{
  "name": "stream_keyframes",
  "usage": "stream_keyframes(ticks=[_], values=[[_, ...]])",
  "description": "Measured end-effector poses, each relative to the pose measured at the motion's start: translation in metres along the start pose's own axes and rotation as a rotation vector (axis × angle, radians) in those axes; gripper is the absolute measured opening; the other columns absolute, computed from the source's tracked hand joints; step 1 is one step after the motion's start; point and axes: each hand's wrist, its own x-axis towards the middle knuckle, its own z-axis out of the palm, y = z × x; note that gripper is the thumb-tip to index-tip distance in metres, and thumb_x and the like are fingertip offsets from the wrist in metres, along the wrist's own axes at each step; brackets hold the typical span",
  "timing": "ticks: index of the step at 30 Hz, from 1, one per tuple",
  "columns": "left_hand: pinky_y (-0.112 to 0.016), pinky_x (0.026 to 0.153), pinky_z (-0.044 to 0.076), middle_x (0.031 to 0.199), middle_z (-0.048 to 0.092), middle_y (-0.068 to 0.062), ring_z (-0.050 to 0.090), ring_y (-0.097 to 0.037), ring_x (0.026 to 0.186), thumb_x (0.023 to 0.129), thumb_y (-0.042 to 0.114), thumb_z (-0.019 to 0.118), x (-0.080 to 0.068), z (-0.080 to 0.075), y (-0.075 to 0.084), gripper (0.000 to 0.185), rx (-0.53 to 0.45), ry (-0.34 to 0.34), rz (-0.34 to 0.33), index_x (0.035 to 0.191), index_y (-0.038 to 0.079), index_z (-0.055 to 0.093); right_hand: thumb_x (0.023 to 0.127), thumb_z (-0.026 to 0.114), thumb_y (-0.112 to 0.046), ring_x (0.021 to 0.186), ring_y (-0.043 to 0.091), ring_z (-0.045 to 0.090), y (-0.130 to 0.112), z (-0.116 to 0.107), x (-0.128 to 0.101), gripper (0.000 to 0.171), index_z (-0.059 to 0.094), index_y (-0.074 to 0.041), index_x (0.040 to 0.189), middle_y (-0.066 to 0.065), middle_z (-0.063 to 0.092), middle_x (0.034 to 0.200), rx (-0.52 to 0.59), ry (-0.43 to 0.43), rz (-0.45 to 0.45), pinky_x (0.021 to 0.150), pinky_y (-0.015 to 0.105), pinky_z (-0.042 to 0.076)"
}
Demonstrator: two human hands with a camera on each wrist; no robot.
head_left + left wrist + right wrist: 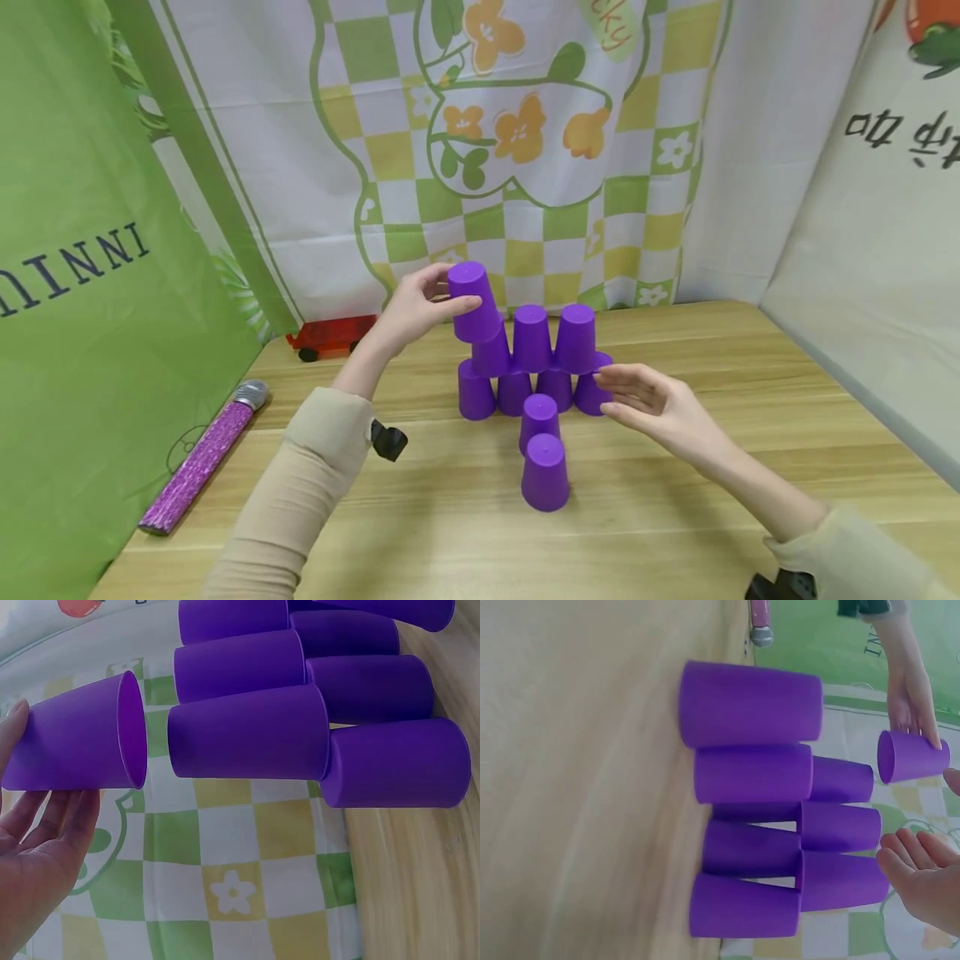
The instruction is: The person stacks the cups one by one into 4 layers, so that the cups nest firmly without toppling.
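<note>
Gripped an upside-down purple cup [477, 286] between thumb and fingers of the left hand [420, 308], near the middle of the head view, just above the left end of an upper row of three cups [532, 340] resting on a lower row of four [555, 394]. Held the right hand [660, 408] open with fingers loosely bent, just beside the lower row's right end, near two more cups [546, 479] upside down on the tabletop [645, 525]. Had a pink microphone [202, 462] lying lower left and a red toy cart [333, 335] farther back at left.
</note>
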Motion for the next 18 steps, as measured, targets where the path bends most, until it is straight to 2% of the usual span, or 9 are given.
stream_keyframes(ticks=[2, 4, 15, 16, 18], values=[[-0.038, 0.090, 0.054, 0.120, 0.064, -0.004, 0.059, -0.020, 0.116, 0.080, 0.031, 0.074, 0.004, 0.001, 0.000, 0.049, 0.004, 0.002, -0.012, 0.123, 0.016, 0.057, 0.090, 0.062, -0.007, 0.106, -0.005, 0.058, 0.001, 0.002, -0.003, 0.040, 0.049, 0.008, 0.125, 0.029, 0.053, 0.127, 0.004, -0.001, 0.022, 0.090, 0.013, 0.049], [-0.039, 0.091, 0.053, 0.122, 0.063, -0.005, 0.058, -0.021, 0.117, 0.081, 0.032, 0.074, 0.007, 0.001, 0.000, 0.049, 0.005, 0.004, -0.017, 0.124, 0.016, 0.057, 0.089, 0.062, -0.007, 0.107, -0.004, 0.058, 0.003, 0.005, -0.006, 0.041, 0.049, 0.008, 0.125, 0.031, 0.051, 0.127, 0.014, 0.002, 0.038, 0.091, 0.014, 0.049], [-0.038, 0.097, 0.050, 0.123, 0.062, -0.005, 0.057, -0.021, 0.117, 0.081, 0.032, 0.073, 0.024, 0.009, 0.005, 0.050, -0.017, 0.017, -0.030, 0.125, 0.015, 0.057, 0.083, 0.068, -0.005, 0.107, -0.006, 0.056, 0.021, 0.037, -0.019, 0.051, 0.045, 0.014, 0.125, 0.033, 0.052, 0.125, 0.088, -0.012, 0.089, 0.095, 0.013, 0.045], [-0.038, 0.097, 0.049, 0.122, 0.062, -0.005, 0.057, -0.022, 0.117, 0.081, 0.032, 0.073, 0.025, 0.010, 0.004, 0.050, -0.023, 0.017, -0.028, 0.125, 0.015, 0.057, 0.083, 0.069, -0.005, 0.107, -0.005, 0.056, 0.023, 0.040, -0.020, 0.051, 0.046, 0.014, 0.125, 0.033, 0.052, 0.125, 0.080, -0.018, 0.094, 0.096, 0.015, 0.046], [-0.039, 0.097, 0.049, 0.122, 0.062, -0.005, 0.057, -0.023, 0.117, 0.081, 0.032, 0.073, 0.028, 0.012, 0.004, 0.049, -0.034, 0.016, -0.031, 0.124, 0.015, 0.057, 0.083, 0.069, -0.006, 0.111, 0.007, 0.059, 0.026, 0.046, -0.021, 0.051, 0.047, 0.014, 0.123, 0.032, 0.053, 0.124, 0.064, -0.027, 0.102, 0.098, 0.023, 0.048]])
